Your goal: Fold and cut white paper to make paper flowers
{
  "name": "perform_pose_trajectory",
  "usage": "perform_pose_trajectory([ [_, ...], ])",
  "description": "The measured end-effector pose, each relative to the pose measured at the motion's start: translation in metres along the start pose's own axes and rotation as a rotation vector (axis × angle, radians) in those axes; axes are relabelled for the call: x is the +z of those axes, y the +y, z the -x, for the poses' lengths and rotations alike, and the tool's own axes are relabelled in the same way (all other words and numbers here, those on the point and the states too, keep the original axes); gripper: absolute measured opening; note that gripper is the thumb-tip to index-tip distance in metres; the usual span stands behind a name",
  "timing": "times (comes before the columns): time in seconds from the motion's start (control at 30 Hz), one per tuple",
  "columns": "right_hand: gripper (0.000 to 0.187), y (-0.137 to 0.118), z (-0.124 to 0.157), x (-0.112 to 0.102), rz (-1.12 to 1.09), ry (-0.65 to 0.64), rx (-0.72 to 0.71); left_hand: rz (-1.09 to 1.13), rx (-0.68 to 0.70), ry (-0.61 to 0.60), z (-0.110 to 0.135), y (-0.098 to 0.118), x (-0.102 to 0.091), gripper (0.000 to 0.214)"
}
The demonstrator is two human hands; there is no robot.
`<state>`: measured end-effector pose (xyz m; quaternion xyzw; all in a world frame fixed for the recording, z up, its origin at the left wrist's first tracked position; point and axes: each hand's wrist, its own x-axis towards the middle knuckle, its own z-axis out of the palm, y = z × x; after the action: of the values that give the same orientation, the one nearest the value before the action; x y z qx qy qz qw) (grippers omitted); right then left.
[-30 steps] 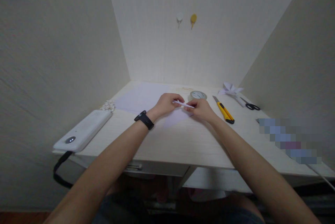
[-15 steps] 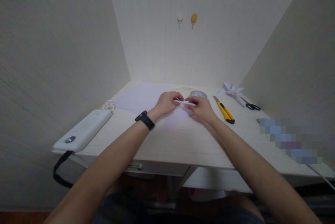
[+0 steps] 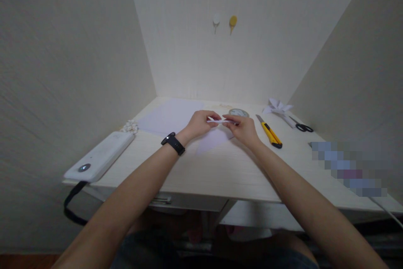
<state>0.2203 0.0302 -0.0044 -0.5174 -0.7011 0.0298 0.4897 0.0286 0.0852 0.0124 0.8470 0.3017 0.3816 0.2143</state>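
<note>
Between my two hands a narrow folded strip of white paper (image 3: 221,121) is held level, a little above the desk. My left hand (image 3: 202,124), with a black watch on its wrist, pinches the strip's left end. At the other end my right hand (image 3: 244,128) grips it between thumb and fingers. Under the hands lies a sheet of pale paper (image 3: 212,140), partly covered by them. A roll of tape (image 3: 239,112) rests just behind my right hand.
A yellow utility knife (image 3: 270,132) lies right of my hands, blade extended. Beyond it are a folded paper pinwheel (image 3: 277,106) and black scissors (image 3: 304,127). Paper sheets (image 3: 170,114) spread at the back left, near a white device (image 3: 102,155) at the desk's left edge.
My right hand's fingers have shifted slightly on the paper strip, the index finger now lying along its top. The strip sits more level than before; the other objects have stayed put.
</note>
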Motion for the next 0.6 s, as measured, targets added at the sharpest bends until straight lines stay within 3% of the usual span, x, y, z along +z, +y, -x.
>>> perform_pose_trajectory([
  [0.1, 0.014, -0.0007, 0.0000, 0.0011, -0.046, 0.028, 0.004, -0.020, 0.006, -0.020, 0.0011, 0.0024, -0.0011, 0.025],
  [0.27, 0.012, 0.0002, -0.0007, 0.0003, -0.117, 0.002, -0.035, -0.060, 0.027, -0.097, 0.0015, 0.0029, -0.0016, 0.032],
  [0.47, 0.018, 0.0059, -0.0052, -0.0049, 0.032, -0.071, -0.203, 0.028, -0.061, -0.236, -0.0010, 0.0005, -0.0034, 0.026],
  [0.6, 0.019, 0.0046, -0.0058, -0.0071, 0.084, -0.064, -0.230, 0.157, -0.103, -0.341, -0.0005, 0.0022, -0.0063, 0.022],
])
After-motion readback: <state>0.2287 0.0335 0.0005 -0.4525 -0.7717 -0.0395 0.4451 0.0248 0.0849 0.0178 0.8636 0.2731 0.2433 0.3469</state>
